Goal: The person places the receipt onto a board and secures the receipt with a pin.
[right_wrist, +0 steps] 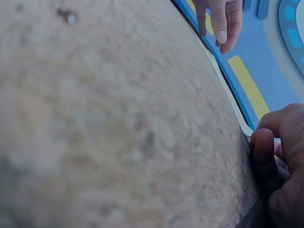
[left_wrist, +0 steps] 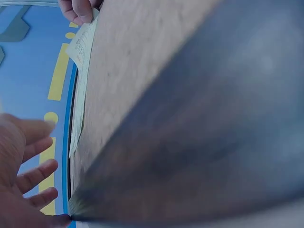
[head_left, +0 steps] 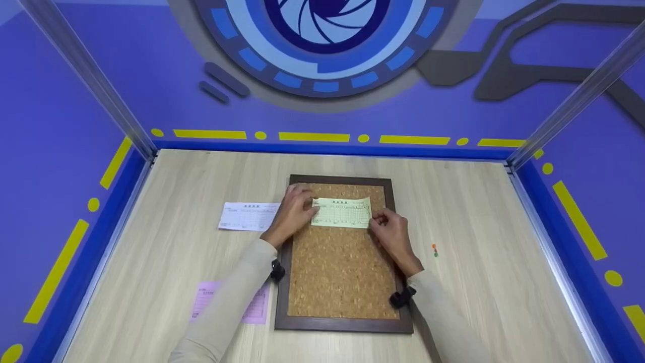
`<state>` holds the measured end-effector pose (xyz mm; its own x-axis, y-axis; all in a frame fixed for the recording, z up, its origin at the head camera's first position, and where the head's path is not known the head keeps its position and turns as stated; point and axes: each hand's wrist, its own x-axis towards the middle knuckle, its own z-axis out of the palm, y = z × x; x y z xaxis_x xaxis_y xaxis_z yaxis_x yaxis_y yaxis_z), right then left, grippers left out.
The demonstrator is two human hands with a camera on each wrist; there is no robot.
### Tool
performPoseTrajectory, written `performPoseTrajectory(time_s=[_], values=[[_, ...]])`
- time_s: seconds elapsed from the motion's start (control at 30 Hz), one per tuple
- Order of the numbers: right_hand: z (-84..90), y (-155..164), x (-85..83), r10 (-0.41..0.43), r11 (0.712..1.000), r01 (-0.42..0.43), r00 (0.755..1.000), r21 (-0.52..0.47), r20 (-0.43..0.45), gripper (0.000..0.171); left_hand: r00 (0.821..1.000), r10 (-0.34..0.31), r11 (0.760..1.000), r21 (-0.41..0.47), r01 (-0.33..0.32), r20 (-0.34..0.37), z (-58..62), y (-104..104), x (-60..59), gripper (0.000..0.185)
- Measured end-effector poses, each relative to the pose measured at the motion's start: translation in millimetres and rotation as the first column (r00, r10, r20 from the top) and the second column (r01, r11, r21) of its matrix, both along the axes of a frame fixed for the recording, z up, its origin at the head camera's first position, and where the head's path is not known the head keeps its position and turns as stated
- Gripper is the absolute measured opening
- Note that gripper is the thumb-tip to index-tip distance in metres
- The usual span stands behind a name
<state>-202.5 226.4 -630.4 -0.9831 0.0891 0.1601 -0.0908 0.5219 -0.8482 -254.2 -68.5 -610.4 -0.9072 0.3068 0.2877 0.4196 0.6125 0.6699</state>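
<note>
A pale green printed slip (head_left: 342, 213) lies across the upper part of a cork board (head_left: 337, 272) with a dark wooden frame. My left hand (head_left: 302, 204) rests flat on the slip's left end, its fingers straight and spread (left_wrist: 33, 173). My right hand (head_left: 379, 220) has curled fingers at the slip's right edge, and its thumb (right_wrist: 261, 156) pinches that edge against the cork (right_wrist: 118, 118). The left wrist view shows the slip (left_wrist: 80, 52) edge-on, with the right hand (left_wrist: 78, 9) at its far end. The left hand's fingertips (right_wrist: 221, 21) show at the top of the right wrist view.
A white slip (head_left: 247, 217) lies on the wooden table left of the board. A pink slip (head_left: 204, 297) sits partly under my left forearm. Small orange and green pins (head_left: 435, 250) lie right of the board. Blue walls and metal posts enclose the table.
</note>
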Motion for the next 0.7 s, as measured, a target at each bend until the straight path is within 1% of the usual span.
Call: performPoseTrajectory(time_s=[0.07,0.17,0.3,0.4,0.7], values=[[-0.1,0,0.3,0.001,1.0,-0.001,1.0,-0.005,0.005,0.006,0.999,-0.03,0.999,-0.028,0.03,0.011,-0.6,-4,1.5,0.034],[0.8,-1,1.1,0.0,1.0,0.001,1.0,-0.011,0.014,0.006,0.997,-0.058,0.996,-0.07,0.061,0.051,-3.2,-10,4.6,0.045],[1.0,-1,1.2,-0.006,1.0,0.007,1.0,-0.013,0.023,0.005,0.992,-0.071,0.988,-0.13,0.084,0.107,-8.4,-15,7.5,0.056],[0.2,-1,0.9,-0.008,1.0,0.008,1.0,-0.012,0.023,0.005,0.989,-0.076,0.981,-0.167,0.097,0.127,-10.4,-19,8.5,0.061],[-0.7,0,-1.0,-0.011,0.999,0.011,1.0,0.036,-0.011,0.006,0.983,-0.098,0.971,-0.203,0.129,0.157,-9.9,-24,9.4,0.07]])
